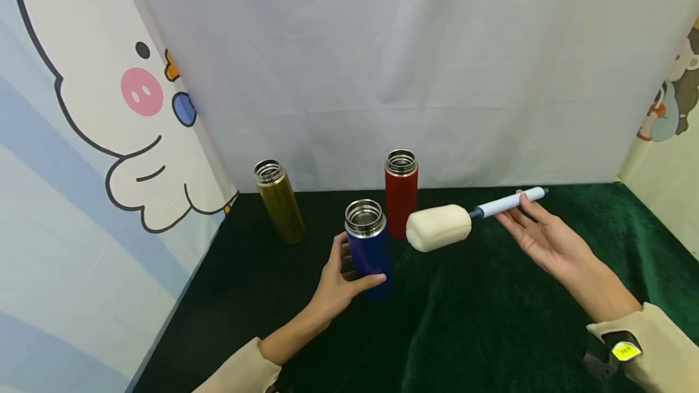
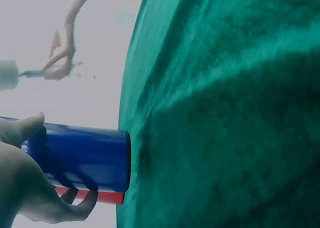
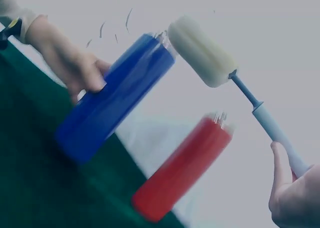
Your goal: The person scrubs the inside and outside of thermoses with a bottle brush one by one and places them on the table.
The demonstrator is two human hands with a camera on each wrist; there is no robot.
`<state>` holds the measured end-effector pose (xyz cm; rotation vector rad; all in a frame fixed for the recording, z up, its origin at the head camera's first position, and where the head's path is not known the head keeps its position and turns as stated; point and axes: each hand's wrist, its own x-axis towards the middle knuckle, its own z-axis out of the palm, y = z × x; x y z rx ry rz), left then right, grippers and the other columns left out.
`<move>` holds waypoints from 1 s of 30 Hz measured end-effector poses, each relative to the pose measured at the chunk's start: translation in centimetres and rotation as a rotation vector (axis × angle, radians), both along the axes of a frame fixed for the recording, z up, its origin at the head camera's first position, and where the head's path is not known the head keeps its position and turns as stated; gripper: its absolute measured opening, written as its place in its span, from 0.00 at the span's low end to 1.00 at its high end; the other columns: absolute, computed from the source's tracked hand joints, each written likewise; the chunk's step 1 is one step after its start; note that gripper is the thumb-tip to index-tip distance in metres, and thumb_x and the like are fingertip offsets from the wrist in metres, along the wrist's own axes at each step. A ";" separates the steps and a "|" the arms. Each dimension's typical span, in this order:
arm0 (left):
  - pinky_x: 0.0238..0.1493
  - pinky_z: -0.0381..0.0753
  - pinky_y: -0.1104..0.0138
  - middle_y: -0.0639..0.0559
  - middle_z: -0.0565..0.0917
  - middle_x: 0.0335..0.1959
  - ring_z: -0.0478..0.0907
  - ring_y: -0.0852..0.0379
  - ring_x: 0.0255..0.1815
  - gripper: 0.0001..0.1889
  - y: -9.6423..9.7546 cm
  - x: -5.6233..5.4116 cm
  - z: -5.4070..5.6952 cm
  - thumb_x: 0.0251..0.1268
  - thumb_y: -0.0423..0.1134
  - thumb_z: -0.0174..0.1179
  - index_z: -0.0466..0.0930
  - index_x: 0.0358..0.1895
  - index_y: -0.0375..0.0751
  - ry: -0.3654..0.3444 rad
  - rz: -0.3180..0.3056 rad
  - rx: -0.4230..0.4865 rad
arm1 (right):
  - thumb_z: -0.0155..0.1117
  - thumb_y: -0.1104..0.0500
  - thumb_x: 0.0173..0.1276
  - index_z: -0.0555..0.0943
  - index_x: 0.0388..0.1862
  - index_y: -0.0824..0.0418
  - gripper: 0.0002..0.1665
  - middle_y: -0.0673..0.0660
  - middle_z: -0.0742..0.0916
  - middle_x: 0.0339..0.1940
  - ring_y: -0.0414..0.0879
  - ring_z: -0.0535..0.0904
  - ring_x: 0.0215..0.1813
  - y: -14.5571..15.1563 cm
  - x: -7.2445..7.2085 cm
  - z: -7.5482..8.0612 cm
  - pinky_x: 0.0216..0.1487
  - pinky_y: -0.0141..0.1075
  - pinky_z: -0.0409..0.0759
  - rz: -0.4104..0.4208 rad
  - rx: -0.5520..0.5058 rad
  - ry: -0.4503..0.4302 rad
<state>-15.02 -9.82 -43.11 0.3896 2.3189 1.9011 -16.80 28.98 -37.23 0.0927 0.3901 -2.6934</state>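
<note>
My left hand point(image 1: 340, 284) grips a blue bottle point(image 1: 370, 256) round its side. The bottle has an open steel mouth and stands upright; whether its base touches the cloth I cannot tell. In the left wrist view the thumb lies along one side of the blue bottle point(image 2: 85, 155), fingertips on the other. My right hand point(image 1: 551, 244) holds a sponge bottle brush point(image 1: 439, 227) by its pale handle, raised above the cloth. The cream sponge head points left, to the right of the blue bottle's mouth. In the right wrist view, the brush point(image 3: 205, 53) tilts, its head overlapping that mouth.
Behind the blue bottle stands a red bottle point(image 1: 401, 199), uncapped. A gold bottle point(image 1: 281, 208), also uncapped, stands at the back left. Dark green cloth point(image 1: 480, 332) covers the table. A white curtain point(image 1: 382, 65) hangs behind, and a cartoon-printed panel point(image 1: 82, 199) lines the left.
</note>
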 end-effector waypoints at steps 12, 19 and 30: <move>0.66 0.77 0.40 0.38 0.71 0.70 0.73 0.36 0.69 0.45 0.8 0.7 -1.0 0.60 0.42 0.74 0.54 0.75 0.56 0.021 -0.053 -0.068 | 0.51 0.62 0.81 0.64 0.64 0.56 0.17 0.55 0.78 0.50 0.48 0.84 0.53 -5.1 -1.4 7.1 0.57 0.41 0.87 -0.294 0.524 0.503; 0.68 0.75 0.42 0.38 0.70 0.71 0.73 0.37 0.70 0.48 0.5 0.3 -1.2 0.59 0.43 0.75 0.51 0.76 0.52 0.069 -0.097 -0.066 | 0.54 0.60 0.79 0.60 0.73 0.57 0.27 0.58 0.82 0.50 0.47 0.88 0.53 -8.8 -0.6 10.8 0.51 0.40 0.89 -0.532 0.758 0.783; 0.69 0.73 0.38 0.39 0.63 0.77 0.68 0.32 0.74 0.48 0.2 0.0 -1.6 0.60 0.41 0.73 0.48 0.77 0.54 0.056 -0.170 -0.033 | 0.52 0.71 0.78 0.62 0.75 0.63 0.29 0.63 0.87 0.48 0.45 0.89 0.50 -15.0 1.2 15.2 0.51 0.33 0.87 -0.578 1.314 1.229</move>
